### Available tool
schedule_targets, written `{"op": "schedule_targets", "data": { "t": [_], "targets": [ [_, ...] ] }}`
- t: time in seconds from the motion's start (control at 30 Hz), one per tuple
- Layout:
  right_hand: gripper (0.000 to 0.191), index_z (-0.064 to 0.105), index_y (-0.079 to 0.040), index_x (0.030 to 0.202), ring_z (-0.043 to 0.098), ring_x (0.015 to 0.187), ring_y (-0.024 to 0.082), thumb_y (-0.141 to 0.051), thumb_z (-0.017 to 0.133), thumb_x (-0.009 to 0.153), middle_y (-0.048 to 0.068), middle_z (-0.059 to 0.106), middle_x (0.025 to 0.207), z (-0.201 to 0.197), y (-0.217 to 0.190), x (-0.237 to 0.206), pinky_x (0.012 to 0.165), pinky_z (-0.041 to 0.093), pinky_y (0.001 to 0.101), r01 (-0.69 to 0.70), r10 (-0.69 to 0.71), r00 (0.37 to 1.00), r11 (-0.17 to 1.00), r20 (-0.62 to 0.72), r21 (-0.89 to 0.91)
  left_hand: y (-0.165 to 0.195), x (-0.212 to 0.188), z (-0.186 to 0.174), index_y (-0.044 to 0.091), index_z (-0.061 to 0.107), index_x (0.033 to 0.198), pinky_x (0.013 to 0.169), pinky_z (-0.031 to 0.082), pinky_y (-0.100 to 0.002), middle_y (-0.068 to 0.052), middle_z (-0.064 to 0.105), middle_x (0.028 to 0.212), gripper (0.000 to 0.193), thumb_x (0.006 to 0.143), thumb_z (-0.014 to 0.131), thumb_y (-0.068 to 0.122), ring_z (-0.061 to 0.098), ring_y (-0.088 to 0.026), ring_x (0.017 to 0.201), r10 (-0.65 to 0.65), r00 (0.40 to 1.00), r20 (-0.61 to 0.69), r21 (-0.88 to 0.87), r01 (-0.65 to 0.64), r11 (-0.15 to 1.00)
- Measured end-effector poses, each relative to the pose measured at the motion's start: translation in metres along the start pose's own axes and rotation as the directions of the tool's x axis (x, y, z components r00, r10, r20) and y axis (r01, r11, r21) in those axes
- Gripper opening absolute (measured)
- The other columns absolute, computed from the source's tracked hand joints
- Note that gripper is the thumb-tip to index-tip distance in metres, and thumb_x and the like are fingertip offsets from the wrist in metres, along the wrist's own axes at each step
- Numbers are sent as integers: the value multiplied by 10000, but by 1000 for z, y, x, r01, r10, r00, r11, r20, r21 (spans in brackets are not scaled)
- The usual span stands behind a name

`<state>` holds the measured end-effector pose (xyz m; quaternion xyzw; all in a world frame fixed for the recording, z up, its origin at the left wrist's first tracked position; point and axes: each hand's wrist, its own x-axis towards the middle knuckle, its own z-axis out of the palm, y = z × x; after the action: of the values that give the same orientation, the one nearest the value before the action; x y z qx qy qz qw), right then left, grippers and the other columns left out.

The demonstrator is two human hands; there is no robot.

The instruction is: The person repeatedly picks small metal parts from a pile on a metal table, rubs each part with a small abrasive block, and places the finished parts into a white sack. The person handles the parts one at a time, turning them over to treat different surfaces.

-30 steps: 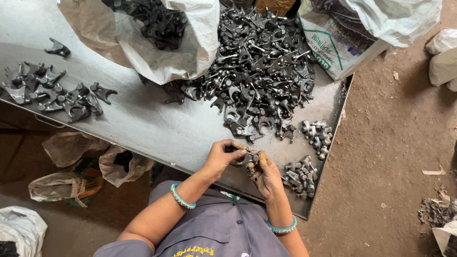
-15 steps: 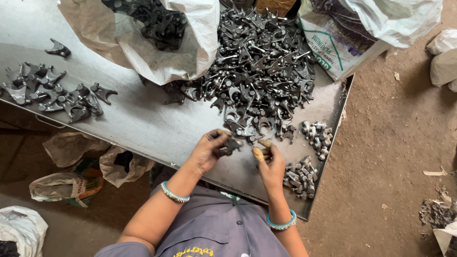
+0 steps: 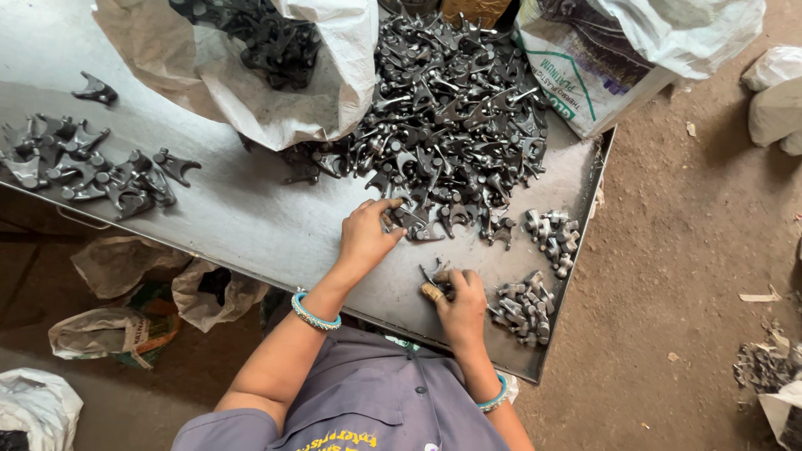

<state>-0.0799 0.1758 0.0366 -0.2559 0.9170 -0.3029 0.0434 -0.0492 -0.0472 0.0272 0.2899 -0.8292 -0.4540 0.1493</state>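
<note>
Where the big heap of dark forged metal parts (image 3: 451, 108) thins out toward the near edge of the grey metal worktop (image 3: 242, 217), the left hand (image 3: 365, 234) lies on the outermost pieces, its fingers (image 3: 386, 205) curled down over one dark part; whether they actually pinch it I cannot tell. The right hand (image 3: 461, 305) sits nearer the body, just above the worktop edge, fingers pressed together around a small dark part (image 3: 438, 276) with a tan, cork-like piece (image 3: 432, 292) sticking out beside the thumb. Just beside this hand lies a small cluster of lighter grey parts (image 3: 522, 305), and a second cluster (image 3: 553, 234) lies a little farther up. A white sack (image 3: 326, 100) holding more dark parts rests at the far side, and a row of fork-shaped parts (image 3: 92, 167) lies well apart at the left end. Both wrists wear teal bangles (image 3: 315, 313).
</note>
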Motion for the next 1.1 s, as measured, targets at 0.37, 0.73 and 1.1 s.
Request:
{"op": "schedule_targets", "data": {
  "t": [0.37,0.73,1.1],
  "targets": [
    [179,663,-44,1086,663,732,167,-140,706,941,60,706,886,3,66,3,645,564,309,-525,263,787,-192,559,829,6,-23,6,168,771,1131,714,579,-361,-47,766,839,450,689,857,169,730,-239,710,-2,980,197,-113,24,993],
    [222,682,-40,1080,660,723,172,-222,692,953,48,698,855,-1,58,4,628,567,308,-574,314,753,-117,579,810,-4,-58,21,30,765,980,409,438,-254,-28,648,636,209,827,830,157,573,-83,463,-159,885,438,-659,437,612],
    [465,713,-74,1125,637,728,191,-337,839,762,55,677,875,-8,7,20,661,539,331,0,12,999,968,-44,253,-41,-45,-20,31,719,837,420,477,-302,-75,691,683,121,840,783,134,626,-153,519,-328,766,553,-606,640,472]
  ]
}}
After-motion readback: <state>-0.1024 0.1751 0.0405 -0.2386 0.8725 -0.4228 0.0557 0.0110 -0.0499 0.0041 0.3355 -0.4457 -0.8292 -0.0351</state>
